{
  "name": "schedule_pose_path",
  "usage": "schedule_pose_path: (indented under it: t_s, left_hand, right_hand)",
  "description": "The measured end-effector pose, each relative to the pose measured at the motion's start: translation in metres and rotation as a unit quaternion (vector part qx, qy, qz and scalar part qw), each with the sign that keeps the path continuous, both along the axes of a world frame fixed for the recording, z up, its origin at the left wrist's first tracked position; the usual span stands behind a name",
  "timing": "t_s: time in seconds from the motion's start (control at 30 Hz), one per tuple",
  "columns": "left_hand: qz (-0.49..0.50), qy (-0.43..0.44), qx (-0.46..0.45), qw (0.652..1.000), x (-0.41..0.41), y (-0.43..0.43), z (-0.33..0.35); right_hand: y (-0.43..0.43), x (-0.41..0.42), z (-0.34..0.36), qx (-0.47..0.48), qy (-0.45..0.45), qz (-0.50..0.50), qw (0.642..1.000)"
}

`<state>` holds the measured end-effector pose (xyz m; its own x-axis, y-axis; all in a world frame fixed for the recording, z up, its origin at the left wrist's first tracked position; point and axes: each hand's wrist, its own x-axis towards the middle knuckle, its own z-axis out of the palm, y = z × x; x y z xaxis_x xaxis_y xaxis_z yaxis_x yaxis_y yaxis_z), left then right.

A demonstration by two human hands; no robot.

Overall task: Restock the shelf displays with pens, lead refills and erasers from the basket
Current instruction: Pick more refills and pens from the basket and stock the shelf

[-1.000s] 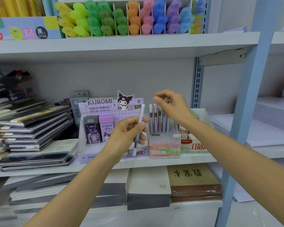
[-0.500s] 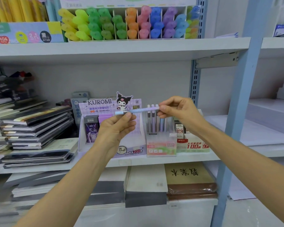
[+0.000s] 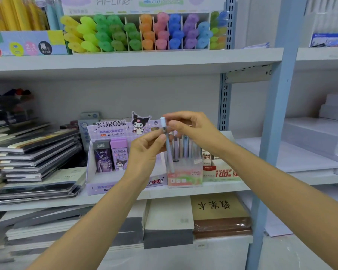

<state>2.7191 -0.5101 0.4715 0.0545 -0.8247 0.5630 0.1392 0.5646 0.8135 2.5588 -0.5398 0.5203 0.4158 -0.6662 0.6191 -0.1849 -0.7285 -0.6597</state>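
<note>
- Pen [image 3: 168, 152]: pale blue barrel, white cap uppermost, held close to upright in front of the middle shelf [image 3: 47, 205], lower end level with the pink display box [image 3: 184, 177].
- Left hand [image 3: 146, 151]: fingers curled, thumb and forefinger pinching the pen just below the cap.
- Right hand [image 3: 191, 129]: fingers curled, fingertips closed on the cap from the right side.
- Pink display box: stands on the middle shelf directly behind the pen; a row of pastel pens stands upright in it.
- Kuromi display [image 3: 113, 125]: purple carton, touching the left side of the pink box; two lead refill packs [image 3: 111, 157] stand at its left end.
- Red-lettered carton [image 3: 220, 173]: immediately right of the pink box.
- Notebooks [image 3: 33, 151]: stacked at far left of the same shelf.
- Highlighters [image 3: 144, 32]: sorted by colour on the upper shelf.
</note>
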Motion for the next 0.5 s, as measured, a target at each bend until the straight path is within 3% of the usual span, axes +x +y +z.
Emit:
schedule_pose_path:
  t_s: [0.1,0.2,0.33,0.43,0.5]
  left_hand:
    - [0.003,-0.031,-0.003,1.0,-0.006,0.0,0.0]
    - [0.089,-0.124,-0.013,0.988,-0.002,-0.002,-0.005]
    - [0.181,-0.359,-0.101,0.91,0.011,0.0,-0.027]
    - [0.195,-0.491,-0.151,0.836,0.016,0.0,-0.042]
    - [0.211,-0.517,-0.172,0.812,0.017,-0.001,-0.045]
  right_hand:
    - [0.0,0.004,0.005,-0.015,0.001,-0.018,1.0]
    - [-0.008,-0.004,0.008,0.01,-0.082,-0.039,0.996]
    - [-0.025,-0.023,0.009,0.034,-0.183,-0.096,0.978]
    - [-0.037,-0.025,0.002,0.029,-0.136,-0.144,0.98]
    - [-0.042,-0.019,-0.009,0.024,-0.075,-0.163,0.984]
